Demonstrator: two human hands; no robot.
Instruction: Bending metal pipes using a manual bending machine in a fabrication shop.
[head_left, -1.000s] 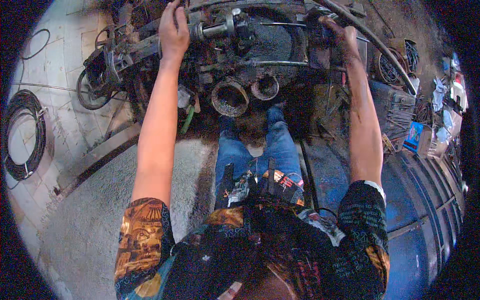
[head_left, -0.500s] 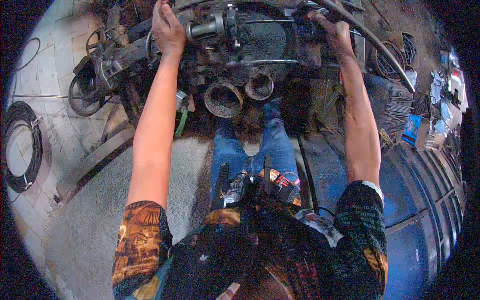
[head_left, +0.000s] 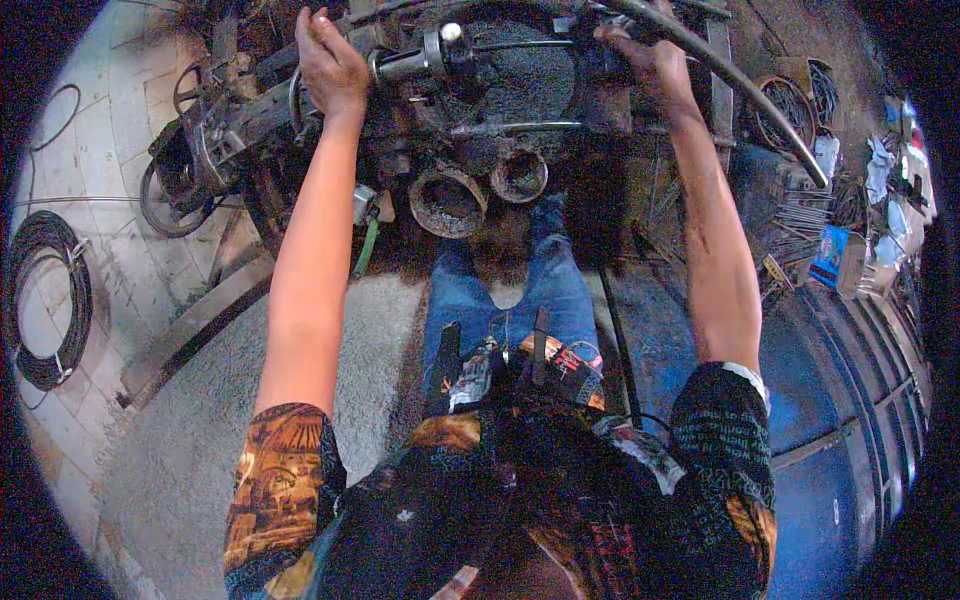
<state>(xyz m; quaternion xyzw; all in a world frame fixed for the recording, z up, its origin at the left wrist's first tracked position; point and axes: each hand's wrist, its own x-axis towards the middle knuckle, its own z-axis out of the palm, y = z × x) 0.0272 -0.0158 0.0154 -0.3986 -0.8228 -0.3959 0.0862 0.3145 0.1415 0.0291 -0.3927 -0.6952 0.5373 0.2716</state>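
A dark, greasy machine stretches across the far side, with a metal shaft ending in a collar that carries a bright bolt head. My left hand is just left of that shaft, its fingers stretched upward; contact with the machine cannot be made out. My right hand is curled at the dark block on the machine's right part, thumb pointing left. What its fingers close on is hidden in shadow. Two steel rods run between shaft and block, over dark grainy material.
Two round pipe mouths face me under the machine. A long bar slants down past my right hand. Handwheels and a coiled black hose are left. Rods, boxes and a blue ribbed panel lie right.
The collar on the shaft has turned, so its bolt head now faces me. My left hand has shifted slightly left; my right hand has moved slightly left too.
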